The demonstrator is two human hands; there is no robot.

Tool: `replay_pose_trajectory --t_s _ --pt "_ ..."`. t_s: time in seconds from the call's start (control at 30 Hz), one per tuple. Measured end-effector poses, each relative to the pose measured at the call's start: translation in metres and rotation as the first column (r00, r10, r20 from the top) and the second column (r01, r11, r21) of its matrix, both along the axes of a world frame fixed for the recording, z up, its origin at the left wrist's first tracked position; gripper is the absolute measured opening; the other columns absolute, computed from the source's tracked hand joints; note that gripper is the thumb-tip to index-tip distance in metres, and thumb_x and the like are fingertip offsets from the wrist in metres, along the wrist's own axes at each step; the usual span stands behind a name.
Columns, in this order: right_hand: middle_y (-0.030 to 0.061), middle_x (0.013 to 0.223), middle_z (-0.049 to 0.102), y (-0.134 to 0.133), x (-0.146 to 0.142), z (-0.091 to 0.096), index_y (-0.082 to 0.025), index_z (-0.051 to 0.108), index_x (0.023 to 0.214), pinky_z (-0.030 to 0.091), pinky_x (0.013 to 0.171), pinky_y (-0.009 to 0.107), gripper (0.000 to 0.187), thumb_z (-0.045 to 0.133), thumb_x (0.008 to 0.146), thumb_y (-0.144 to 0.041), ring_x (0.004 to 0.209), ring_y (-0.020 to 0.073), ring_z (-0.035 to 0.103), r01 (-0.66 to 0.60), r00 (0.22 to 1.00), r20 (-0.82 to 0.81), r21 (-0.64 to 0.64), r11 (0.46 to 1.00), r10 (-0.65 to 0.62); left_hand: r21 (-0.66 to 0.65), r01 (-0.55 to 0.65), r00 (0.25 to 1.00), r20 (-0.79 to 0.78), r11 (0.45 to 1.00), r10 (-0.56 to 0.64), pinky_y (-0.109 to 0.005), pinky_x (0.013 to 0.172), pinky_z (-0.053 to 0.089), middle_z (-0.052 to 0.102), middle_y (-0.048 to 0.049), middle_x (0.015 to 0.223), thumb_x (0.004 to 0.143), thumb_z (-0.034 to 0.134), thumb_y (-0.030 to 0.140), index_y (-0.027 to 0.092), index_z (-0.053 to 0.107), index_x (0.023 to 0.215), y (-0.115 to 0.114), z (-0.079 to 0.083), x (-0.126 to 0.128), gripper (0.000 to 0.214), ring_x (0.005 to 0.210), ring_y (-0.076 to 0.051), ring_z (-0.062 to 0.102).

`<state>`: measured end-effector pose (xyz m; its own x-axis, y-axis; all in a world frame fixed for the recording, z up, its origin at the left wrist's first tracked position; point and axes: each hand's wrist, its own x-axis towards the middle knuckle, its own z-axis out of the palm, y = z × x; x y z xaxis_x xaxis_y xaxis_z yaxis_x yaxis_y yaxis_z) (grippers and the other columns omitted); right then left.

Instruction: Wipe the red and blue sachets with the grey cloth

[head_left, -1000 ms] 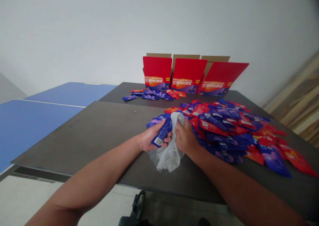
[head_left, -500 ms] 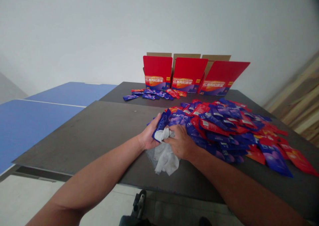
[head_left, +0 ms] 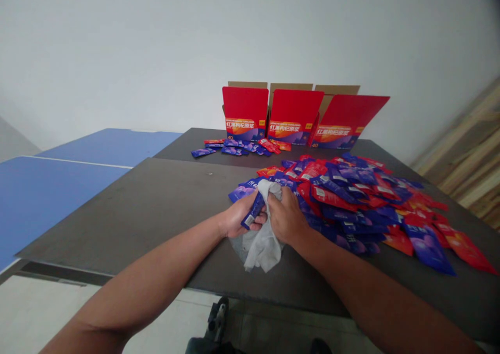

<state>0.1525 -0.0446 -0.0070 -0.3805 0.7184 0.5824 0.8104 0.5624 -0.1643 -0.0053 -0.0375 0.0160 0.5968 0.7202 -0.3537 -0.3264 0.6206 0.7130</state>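
Closed around a narrow purple sachet (head_left: 253,211) is my left hand (head_left: 236,218), with the sachet lying slantwise across its fingers. My right hand (head_left: 287,216) grips a crumpled white cloth (head_left: 264,247) and presses part of it against the sachet's upper end. The rest of the cloth hangs down over the near part of the table. Just beyond my hands, a large heap of red and purple sachets (head_left: 344,187) spreads to the right. A purple sachet (head_left: 242,190) at the heap's left edge lies just behind my left hand.
Three red cartons (head_left: 245,109) with raised flaps stand in a row at the back of the dark table (head_left: 156,213). A small group of sachets (head_left: 234,148) lies before them. Blue tabletops (head_left: 86,177) adjoin on the left; wooden boards (head_left: 469,161) lean at the right.
The cloth in my right hand has moved from the sachet's lower end up to its upper end. The heap and cartons have stayed in place.
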Motion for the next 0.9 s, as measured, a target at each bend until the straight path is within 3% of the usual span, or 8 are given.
replay_pose_trajectory --t_s 0.13,0.3,0.37,0.47,0.57,0.67,0.8,0.9 --pt "0.0199 0.11 0.048 0.01 0.003 -0.006 -0.005 0.048 0.132 0.041 0.091 0.046 0.045 0.033 0.091 -0.015 0.104 0.0311 0.047 0.085 0.991 -0.096 -0.086 0.993 -0.093 -0.013 0.096 0.995 -0.008 0.995 -0.096 -0.012 0.034 0.021 0.03 0.0051 0.059 0.087 0.043 0.064 0.015 0.047 0.074 0.0 0.004 -0.004 0.051 0.045 -0.005 0.031" --pt "0.0206 0.118 0.046 0.018 0.007 -0.012 -0.006 0.041 0.138 0.042 0.096 0.047 0.05 0.033 0.089 -0.013 0.114 0.0312 0.047 0.086 0.973 -0.203 -0.131 0.988 -0.111 -0.027 0.132 0.989 0.078 0.991 -0.129 -0.012 0.033 0.018 0.031 0.0046 0.06 0.087 0.05 0.054 0.014 0.047 0.073 0.005 0.007 -0.012 0.042 0.045 -0.005 0.031" --pt "0.0204 0.119 0.046 0.018 0.007 -0.012 -0.008 0.041 0.138 0.043 0.096 0.048 0.05 0.034 0.089 -0.013 0.116 0.0317 0.047 0.069 0.97 -0.224 -0.124 0.99 -0.096 -0.007 0.079 0.987 0.137 0.997 -0.078 -0.013 0.033 0.021 0.036 0.0031 0.062 0.086 0.052 0.046 0.014 0.05 0.077 0.009 0.008 -0.014 0.034 0.046 -0.005 0.034" --pt "0.0203 0.118 0.047 0.016 0.007 -0.012 -0.009 0.042 0.137 0.043 0.094 0.05 0.049 0.035 0.088 -0.014 0.116 0.0328 0.046 0.048 0.97 -0.235 -0.097 0.994 -0.07 0.028 -0.129 0.968 0.219 0.991 0.12 -0.015 0.035 0.03 0.047 0.0009 0.068 0.085 0.055 0.034 0.014 0.057 0.096 0.016 0.01 -0.018 0.023 0.048 -0.007 0.043" --pt "0.0207 0.119 0.046 0.015 0.007 -0.013 -0.008 0.043 0.137 0.043 0.093 0.05 0.049 0.035 0.088 -0.015 0.115 0.0329 0.045 0.031 0.976 -0.213 -0.045 0.998 -0.04 0.01 -0.335 0.913 0.249 0.942 0.322 -0.015 0.04 0.04 0.055 -0.0001 0.07 0.086 0.059 0.024 0.013 0.058 0.107 0.024 0.013 -0.022 0.023 0.051 -0.007 0.051" --pt "0.0198 0.115 0.047 0.013 0.009 -0.014 -0.007 0.045 0.135 0.043 0.091 0.047 0.048 0.035 0.089 -0.016 0.11 0.0317 0.046 -0.002 0.984 -0.175 0.022 1.0 0.006 -0.012 -0.45 0.871 0.217 0.893 0.441 -0.02 0.052 0.052 0.061 -0.0024 0.071 0.086 0.06 0.019 0.012 0.059 0.106 0.028 0.013 -0.025 0.021 0.057 -0.01 0.06" --pt "0.0145 0.103 0.049 0.007 0.011 -0.011 -0.013 0.063 0.118 0.043 0.083 0.041 0.038 0.04 0.088 -0.017 0.094 0.0264 0.048 -0.196 0.978 -0.059 0.066 0.978 0.2 0.124 -0.446 0.879 0.244 0.886 0.409 -0.035 0.075 0.058 0.068 -0.0085 0.092 0.086 0.06 0.015 0.015 0.057 0.115 0.026 0.01 -0.019 0.03 0.078 -0.019 0.069" --pt "0.0109 0.101 0.05 0.005 0.011 -0.009 -0.023 0.07 0.109 0.039 0.082 0.04 0.036 0.043 0.087 -0.015 0.093 0.0246 0.047 -0.303 0.953 0.022 0.057 0.951 0.302 0.216 -0.404 0.9 0.268 0.889 0.344 -0.037 0.081 0.057 0.067 -0.01 0.106 0.089 0.057 0.021 0.018 0.056 0.12 0.021 0.008 -0.014 0.031 0.086 -0.02 0.07"
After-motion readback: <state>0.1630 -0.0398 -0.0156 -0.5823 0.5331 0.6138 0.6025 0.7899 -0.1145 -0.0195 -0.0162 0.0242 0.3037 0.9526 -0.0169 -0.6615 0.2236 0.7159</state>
